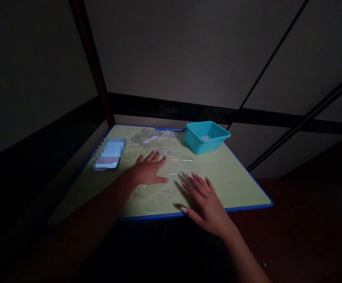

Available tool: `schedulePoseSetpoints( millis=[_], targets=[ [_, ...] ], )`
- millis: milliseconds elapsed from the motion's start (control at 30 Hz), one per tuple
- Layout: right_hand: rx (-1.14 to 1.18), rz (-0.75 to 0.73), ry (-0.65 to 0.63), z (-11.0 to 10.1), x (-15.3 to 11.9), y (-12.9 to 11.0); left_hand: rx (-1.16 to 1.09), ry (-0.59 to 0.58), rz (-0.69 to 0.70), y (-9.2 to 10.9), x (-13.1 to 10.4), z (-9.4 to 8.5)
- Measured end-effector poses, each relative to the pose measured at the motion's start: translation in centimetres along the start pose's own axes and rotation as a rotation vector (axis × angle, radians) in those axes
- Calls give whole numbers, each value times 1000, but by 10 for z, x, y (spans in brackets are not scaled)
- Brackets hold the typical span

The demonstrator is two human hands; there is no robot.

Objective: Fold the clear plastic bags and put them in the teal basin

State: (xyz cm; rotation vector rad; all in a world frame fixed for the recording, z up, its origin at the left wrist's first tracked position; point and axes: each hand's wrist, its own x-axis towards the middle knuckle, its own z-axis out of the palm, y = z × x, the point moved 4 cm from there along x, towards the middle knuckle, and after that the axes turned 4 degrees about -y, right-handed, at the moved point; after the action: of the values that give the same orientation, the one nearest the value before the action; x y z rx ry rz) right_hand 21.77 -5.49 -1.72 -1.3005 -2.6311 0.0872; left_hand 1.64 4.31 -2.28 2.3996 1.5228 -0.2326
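Fingers of the left hand (149, 171) are spread wide, palm down, on the clear plastic (181, 167). That hand pinches nothing. The right hand (205, 196) is palm down too, with its fingers a bit bent and a little apart. It holds nothing. Its shadow falls apart from the fingertips, so it seems to be just above the table (232, 188), near the front edge.

The plastic lies flat in the middle of the table, under the left hand and out to both sides of it. Round ends show on the near side; they look like glove fingers, but it is hard to be sure.

The step looks like smoothing the plastic flat. The next move seems to call for one hand to hold it down while the other rubs softly, since such thin stuff may slip or wrinkle.

Just past the left hand is a crumpled heap (150, 136) of more clear plastic. Behind that, a blue bar (171, 129) runs along the back edge. A blue tub (193, 143) stands at the back right, with something pale inside. A phone (109, 153) lies on the left, its screen blurred out.
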Motion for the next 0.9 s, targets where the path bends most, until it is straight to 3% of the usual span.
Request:
schedulePoseSetpoints(
  millis=[167,333,900],
  targets=[
    [68,-236,-73,8,-1,-42,3,-12,-5,-1,1,2],
    [103,-303,-104,16,4,-67,-10,17,-13,-2,2,1],
    [99,-341,-113,20,-3,-70,-48,25,-8,-4,2,2]
  ],
)
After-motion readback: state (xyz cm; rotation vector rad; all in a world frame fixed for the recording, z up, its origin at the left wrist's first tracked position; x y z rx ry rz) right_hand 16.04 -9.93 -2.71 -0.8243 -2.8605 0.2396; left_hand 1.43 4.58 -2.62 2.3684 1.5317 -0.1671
